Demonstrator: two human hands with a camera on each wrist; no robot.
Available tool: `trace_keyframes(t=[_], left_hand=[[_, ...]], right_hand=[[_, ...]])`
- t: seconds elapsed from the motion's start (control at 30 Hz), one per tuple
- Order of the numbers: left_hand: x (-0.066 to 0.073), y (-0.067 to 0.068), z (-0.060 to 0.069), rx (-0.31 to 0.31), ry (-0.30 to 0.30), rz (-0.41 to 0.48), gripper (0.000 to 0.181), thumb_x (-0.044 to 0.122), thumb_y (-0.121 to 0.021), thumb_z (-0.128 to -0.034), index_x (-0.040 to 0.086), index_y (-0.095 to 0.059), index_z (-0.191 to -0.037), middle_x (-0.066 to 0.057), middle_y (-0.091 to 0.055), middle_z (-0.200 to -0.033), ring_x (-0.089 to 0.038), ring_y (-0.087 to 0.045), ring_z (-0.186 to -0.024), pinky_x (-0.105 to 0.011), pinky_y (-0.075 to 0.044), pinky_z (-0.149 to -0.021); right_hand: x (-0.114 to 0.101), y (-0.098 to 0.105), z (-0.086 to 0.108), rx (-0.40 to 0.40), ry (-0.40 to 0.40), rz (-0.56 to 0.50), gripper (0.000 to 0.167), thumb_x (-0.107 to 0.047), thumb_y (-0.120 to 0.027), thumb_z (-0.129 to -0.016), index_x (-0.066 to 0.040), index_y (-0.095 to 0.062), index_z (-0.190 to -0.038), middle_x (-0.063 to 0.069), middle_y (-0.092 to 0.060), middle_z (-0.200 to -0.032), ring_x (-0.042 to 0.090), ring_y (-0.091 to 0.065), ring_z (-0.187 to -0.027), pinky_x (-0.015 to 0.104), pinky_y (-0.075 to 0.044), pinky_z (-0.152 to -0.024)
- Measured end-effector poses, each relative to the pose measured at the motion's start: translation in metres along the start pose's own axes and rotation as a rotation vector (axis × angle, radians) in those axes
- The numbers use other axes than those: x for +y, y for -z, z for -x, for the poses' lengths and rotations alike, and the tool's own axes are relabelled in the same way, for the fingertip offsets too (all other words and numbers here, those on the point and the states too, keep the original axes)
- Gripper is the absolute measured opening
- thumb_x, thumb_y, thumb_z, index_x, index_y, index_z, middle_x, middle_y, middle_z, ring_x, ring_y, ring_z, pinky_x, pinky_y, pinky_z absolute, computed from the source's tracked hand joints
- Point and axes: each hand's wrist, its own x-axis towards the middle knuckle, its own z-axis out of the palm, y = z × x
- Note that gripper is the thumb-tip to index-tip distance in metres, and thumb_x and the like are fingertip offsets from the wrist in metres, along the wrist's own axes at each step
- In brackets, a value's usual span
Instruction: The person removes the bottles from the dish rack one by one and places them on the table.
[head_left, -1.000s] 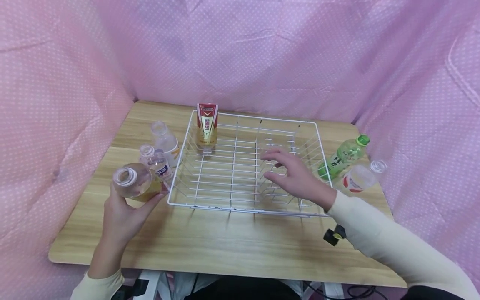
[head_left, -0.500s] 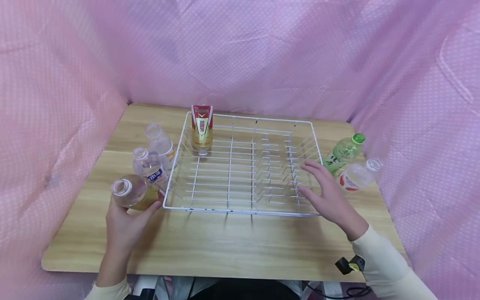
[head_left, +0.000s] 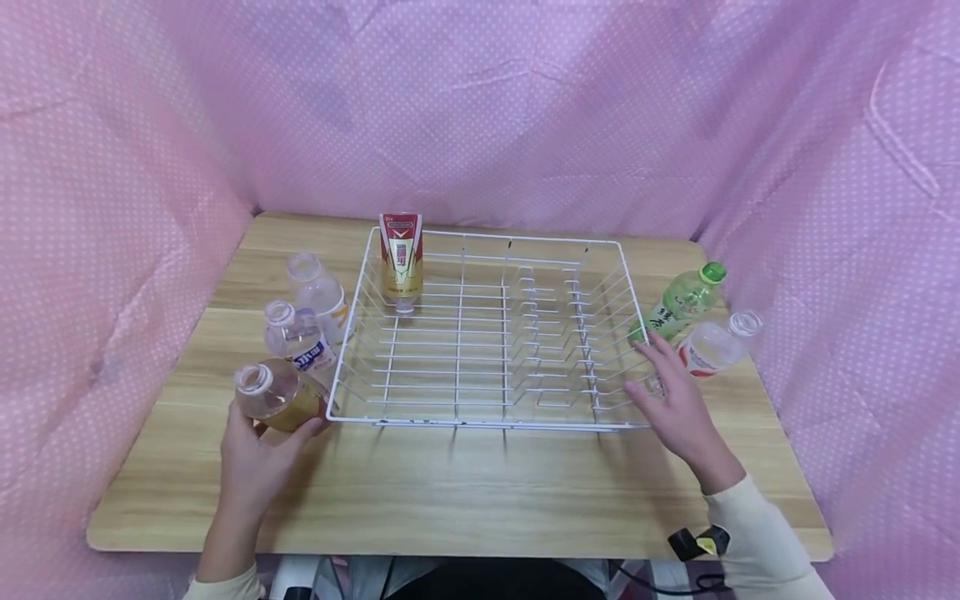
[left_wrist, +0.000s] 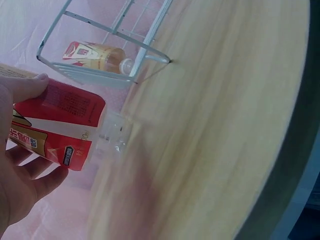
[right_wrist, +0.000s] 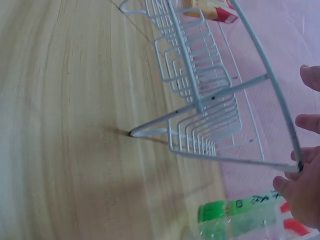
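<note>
In the head view, my left hand (head_left: 251, 467) grips a capless clear plastic bottle (head_left: 288, 408) with a gold and red label, at the rack's front left corner. The left wrist view shows the red side of the bottle's label (left_wrist: 62, 120) between thumb and fingers. A white wire dish rack (head_left: 457, 425) stands mid-table. Inside its back left corner a similar bottle (head_left: 402, 258) stands neck down. My right hand (head_left: 686, 425) is at the rack's right rim, fingers loosely spread; whether they touch the wire cannot be told.
Two clear capless bottles, one with a blue label (head_left: 303, 342) and one behind it (head_left: 318, 292), stand left of the rack. To its right are a green-capped bottle (head_left: 682, 300) and a clear bottle with a red label (head_left: 716, 346). Pink dotted cloth (head_left: 480, 125) surrounds the table (head_left: 480, 500).
My right hand has moved right, from over the rack to its right rim. The left hand, still gripping the bottle, has shifted slightly toward the table's front edge.
</note>
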Motion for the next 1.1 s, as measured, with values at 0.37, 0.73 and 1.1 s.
trace_keyframes(t=[0.37, 0.73, 1.1], left_hand=[[-0.007, -0.006, -0.005, -0.070, 0.036, 0.008, 0.093, -0.002, -0.088, -0.0728, 0.000, -0.035, -0.150, -0.019, -0.047, -0.144, -0.032, -0.042, -0.134, -0.062, -0.036, -0.110], [-0.014, -0.008, -0.013, -0.092, 0.085, 0.040, 0.100, -0.004, -0.080, -0.0802, 0.012, -0.020, -0.159, -0.017, -0.040, -0.151, -0.034, -0.039, -0.136, -0.060, -0.035, -0.111], [-0.023, -0.010, -0.016, -0.126, 0.093, 0.041, 0.102, -0.003, -0.077, -0.0831, 0.018, -0.015, -0.162, -0.014, -0.036, -0.155, -0.036, -0.038, -0.136, -0.062, -0.034, -0.111]], right_hand=[[0.017, -0.006, 0.007, 0.023, -0.086, -0.107, 0.070, -0.008, -0.069, -0.093, 0.000, -0.036, -0.154, 0.026, -0.020, -0.162, 0.047, -0.017, -0.148, 0.073, -0.021, -0.111], [0.021, -0.011, 0.010, 0.003, -0.157, -0.150, 0.076, -0.005, -0.064, -0.097, 0.000, -0.020, -0.159, 0.035, -0.039, -0.148, 0.055, -0.048, -0.123, 0.067, -0.042, -0.097], [0.024, -0.012, 0.009, -0.031, -0.174, -0.124, 0.079, -0.008, -0.063, -0.099, 0.001, -0.013, -0.160, 0.027, -0.040, -0.153, 0.049, -0.052, -0.122, 0.009, -0.042, -0.087]])
